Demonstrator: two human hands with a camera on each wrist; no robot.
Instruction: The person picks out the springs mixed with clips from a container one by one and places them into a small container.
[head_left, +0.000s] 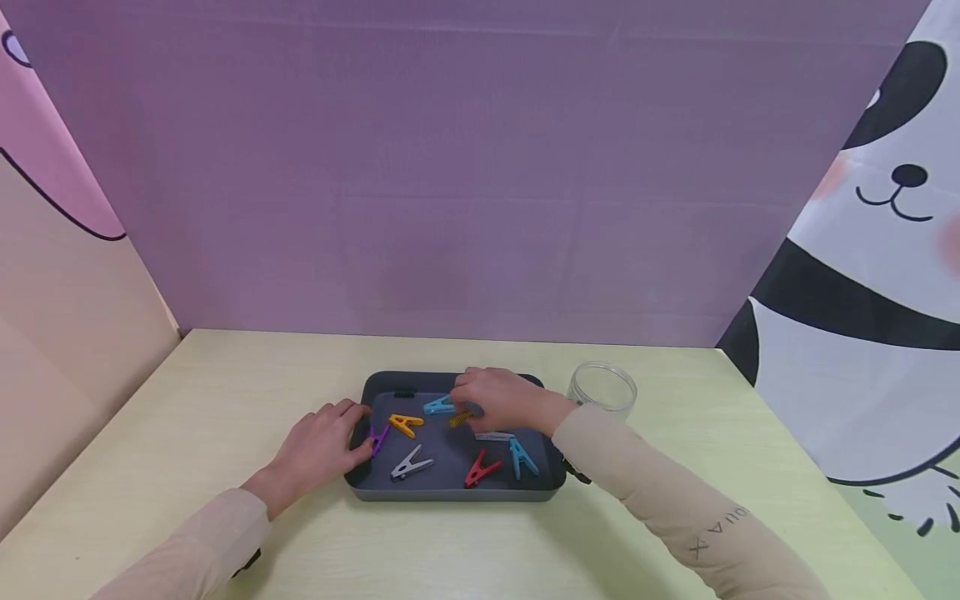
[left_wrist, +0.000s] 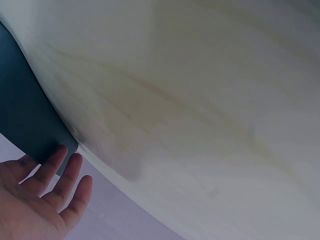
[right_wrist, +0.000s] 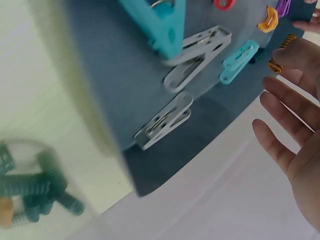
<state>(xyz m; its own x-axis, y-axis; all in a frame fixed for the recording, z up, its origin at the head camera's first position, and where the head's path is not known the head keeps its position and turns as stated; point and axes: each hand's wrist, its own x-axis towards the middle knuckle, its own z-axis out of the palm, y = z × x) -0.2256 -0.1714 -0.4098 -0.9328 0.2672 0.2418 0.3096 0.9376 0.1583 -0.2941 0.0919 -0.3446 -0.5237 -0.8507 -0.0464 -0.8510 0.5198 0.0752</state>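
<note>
My right hand (head_left: 504, 400) pinches a small yellow-orange coil spring (right_wrist: 287, 41) above the dark grey tray (head_left: 450, 494). Its other fingers spread loosely. At the tray's left rim rests my left hand (head_left: 318, 442), its fingers relaxed and touching the outside wall; the left wrist view hides its thumb. Beside that hand lies a purple clothespin (head_left: 380, 439). Around the tray floor are an orange clothespin (head_left: 406, 423), a white clothespin (head_left: 411, 463), a red clothespin (head_left: 481, 469) and blue clothespins (head_left: 523, 458). A dark green spring (head_left: 404, 392) sits by the far wall.
Just right of the tray stands a clear round jar (head_left: 603, 387). Several green springs (right_wrist: 45, 182) and something orange show inside it. The pale wooden table (head_left: 300, 550) meets a purple backdrop (head_left: 450, 183) behind, with printed cloth at both sides.
</note>
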